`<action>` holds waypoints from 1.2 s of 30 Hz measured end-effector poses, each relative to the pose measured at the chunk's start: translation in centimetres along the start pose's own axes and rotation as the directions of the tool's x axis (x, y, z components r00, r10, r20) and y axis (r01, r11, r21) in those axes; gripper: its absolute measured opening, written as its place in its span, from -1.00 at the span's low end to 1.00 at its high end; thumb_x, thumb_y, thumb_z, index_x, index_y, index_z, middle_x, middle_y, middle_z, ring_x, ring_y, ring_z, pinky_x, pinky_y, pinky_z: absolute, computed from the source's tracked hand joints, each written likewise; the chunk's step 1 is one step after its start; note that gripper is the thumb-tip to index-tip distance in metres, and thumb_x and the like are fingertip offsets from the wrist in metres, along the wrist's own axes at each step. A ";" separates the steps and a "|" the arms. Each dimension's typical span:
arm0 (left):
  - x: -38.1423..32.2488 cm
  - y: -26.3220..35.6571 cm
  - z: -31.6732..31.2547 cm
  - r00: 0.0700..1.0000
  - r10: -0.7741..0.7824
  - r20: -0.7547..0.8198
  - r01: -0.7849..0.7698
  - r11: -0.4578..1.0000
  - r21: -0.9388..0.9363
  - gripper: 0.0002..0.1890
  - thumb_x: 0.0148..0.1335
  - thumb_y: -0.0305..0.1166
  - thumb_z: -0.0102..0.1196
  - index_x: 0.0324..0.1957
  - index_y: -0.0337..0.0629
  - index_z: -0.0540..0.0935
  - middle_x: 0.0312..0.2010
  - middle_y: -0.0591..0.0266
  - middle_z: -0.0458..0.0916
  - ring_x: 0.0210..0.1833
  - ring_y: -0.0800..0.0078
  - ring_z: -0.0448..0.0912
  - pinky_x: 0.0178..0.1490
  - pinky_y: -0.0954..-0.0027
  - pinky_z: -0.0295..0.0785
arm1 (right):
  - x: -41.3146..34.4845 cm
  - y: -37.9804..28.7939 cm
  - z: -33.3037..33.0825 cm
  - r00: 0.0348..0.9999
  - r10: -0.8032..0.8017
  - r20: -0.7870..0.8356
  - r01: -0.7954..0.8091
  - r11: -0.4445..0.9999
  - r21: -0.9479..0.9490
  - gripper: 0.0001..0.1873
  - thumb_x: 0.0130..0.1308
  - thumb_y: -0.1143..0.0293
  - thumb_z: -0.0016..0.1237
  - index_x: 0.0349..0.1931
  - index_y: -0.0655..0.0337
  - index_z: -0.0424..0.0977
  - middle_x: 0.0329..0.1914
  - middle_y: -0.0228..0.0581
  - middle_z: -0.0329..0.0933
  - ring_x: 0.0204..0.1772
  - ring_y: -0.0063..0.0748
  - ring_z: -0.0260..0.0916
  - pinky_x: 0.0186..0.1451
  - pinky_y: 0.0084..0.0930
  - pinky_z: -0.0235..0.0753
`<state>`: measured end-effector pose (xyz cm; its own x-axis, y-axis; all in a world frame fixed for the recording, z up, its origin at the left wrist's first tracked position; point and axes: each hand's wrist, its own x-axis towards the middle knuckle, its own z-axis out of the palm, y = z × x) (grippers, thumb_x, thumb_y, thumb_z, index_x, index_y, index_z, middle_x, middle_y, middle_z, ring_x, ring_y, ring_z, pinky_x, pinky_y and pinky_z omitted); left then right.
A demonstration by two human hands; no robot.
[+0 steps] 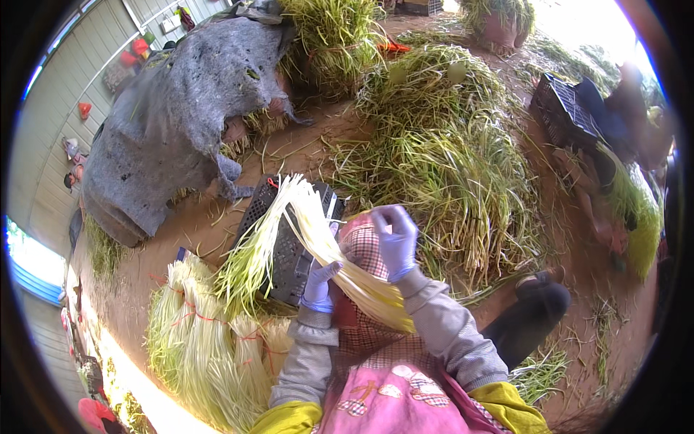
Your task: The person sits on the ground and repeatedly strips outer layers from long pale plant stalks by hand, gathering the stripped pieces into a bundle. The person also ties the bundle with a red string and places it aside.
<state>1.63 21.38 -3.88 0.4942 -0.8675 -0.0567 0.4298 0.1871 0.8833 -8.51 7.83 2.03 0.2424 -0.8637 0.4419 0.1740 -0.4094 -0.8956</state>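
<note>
My left hand, in a thin bluish glove, is at a bunch of pale yellow-white leafy stalks lying slantwise across my lap; how far its fingers close round them is hard to tell. My right hand, gloved alike and slightly blurred, is raised just right of the bunch with its fingers bent; nothing clear shows in it. A second portion of pale stalks with green tips hangs over a black perforated plastic crate in front of me. A red tie lies at the crate's far left corner.
Bundles of pale stalks with red ties lie at my left. A big heap of green stalks stands ahead to the right. Grey felt cloth covers a pile ahead left. Another person is beside a black crate at far right.
</note>
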 end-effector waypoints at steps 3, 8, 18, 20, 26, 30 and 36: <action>-0.5 0.2 0.8 0.995 -0.092 -0.028 0.082 0.961 -0.264 -0.31 -0.04 -0.40 0.20 0.14 -0.42 0.22 -0.19 0.12 0.45 -0.13 0.29 0.46 0.07 0.19 0.37 | 2.1 1.6 -5.4 0.980 0.140 -0.141 -0.117 0.980 0.161 -0.97 0.15 0.57 -0.02 -0.41 0.22 0.45 -0.51 -0.41 0.42 -0.51 -0.70 0.27 -0.48 -0.76 0.30; -1.6 1.9 2.8 0.941 -0.126 -0.314 0.086 0.987 -0.138 -0.17 -0.04 -0.22 0.19 0.21 -0.44 0.12 -0.02 0.09 0.38 -0.03 0.27 0.41 0.04 0.29 0.35 | 2.6 2.6 -16.8 0.934 -0.107 -0.342 -0.073 0.878 -0.474 -0.86 0.14 0.62 -0.06 -0.30 0.20 0.47 -0.45 -0.40 0.43 -0.40 -0.62 0.32 -0.32 -0.67 0.39; 0.5 2.6 12.5 0.992 -0.090 0.090 0.096 0.994 -0.056 -0.41 -0.20 -0.42 0.06 -0.01 -0.41 0.31 -0.51 0.22 0.41 -0.54 0.47 0.45 -0.35 0.35 0.53 | 1.1 -3.8 -16.7 0.971 -0.013 0.238 0.012 1.000 0.007 -0.17 0.15 0.22 0.06 0.32 0.23 -0.12 0.38 -0.01 -0.09 0.42 -0.22 -0.17 0.42 -0.43 -0.17; -0.3 2.6 14.6 0.984 -0.076 0.161 0.071 0.997 0.039 -0.38 -0.25 -0.41 0.07 -0.02 -0.41 0.31 -0.43 0.14 0.44 -0.50 0.41 0.48 -0.34 0.33 0.54 | 2.5 -6.3 -17.0 0.929 0.009 0.370 -0.013 1.000 0.008 -0.17 0.16 0.16 0.03 0.32 0.23 -0.14 0.35 -0.01 -0.03 0.37 -0.24 -0.05 0.37 -0.40 -0.03; -1.5 2.7 17.6 0.941 -0.231 0.248 0.201 0.970 0.140 -0.49 -0.17 -0.56 0.03 -0.03 -0.36 0.39 -0.43 0.19 0.47 -0.51 0.43 0.46 -0.39 0.36 0.50 | 2.7 -10.2 -19.8 0.758 0.121 0.641 0.102 0.949 -0.300 -0.67 0.22 0.22 -0.04 -0.09 0.22 0.44 -0.47 -0.28 0.53 -0.42 -0.48 0.45 -0.31 -0.43 0.42; -1.3 1.5 17.6 0.927 -0.205 0.314 0.207 0.978 0.029 -0.38 -0.17 -0.55 0.02 0.08 -0.40 0.30 -0.54 0.24 0.44 -0.54 0.47 0.42 -0.38 0.37 0.45 | 1.9 -9.8 -22.2 0.785 0.130 0.606 -0.197 0.979 0.045 -0.80 0.26 0.32 -0.09 -0.34 0.23 0.54 -0.53 -0.40 0.51 -0.54 -0.58 0.37 -0.47 -0.59 0.35; -1.4 1.5 17.4 0.953 -0.125 0.278 0.129 0.992 0.004 -0.29 -0.17 -0.57 0.01 0.18 -0.38 0.22 -0.62 0.32 0.35 -0.58 0.54 0.35 -0.39 0.43 0.39 | 1.8 -8.3 -25.0 0.989 -0.099 0.109 -0.053 0.449 0.892 -0.68 0.31 0.32 -0.15 0.02 0.22 0.34 -0.25 -0.28 0.51 -0.43 -0.63 0.29 -0.19 -0.61 0.42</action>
<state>-11.60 14.85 5.64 0.2073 -0.9776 -0.0352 0.4867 0.0719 0.8706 -33.42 2.35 9.01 0.3263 -0.7818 0.5314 0.9166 0.1244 -0.3798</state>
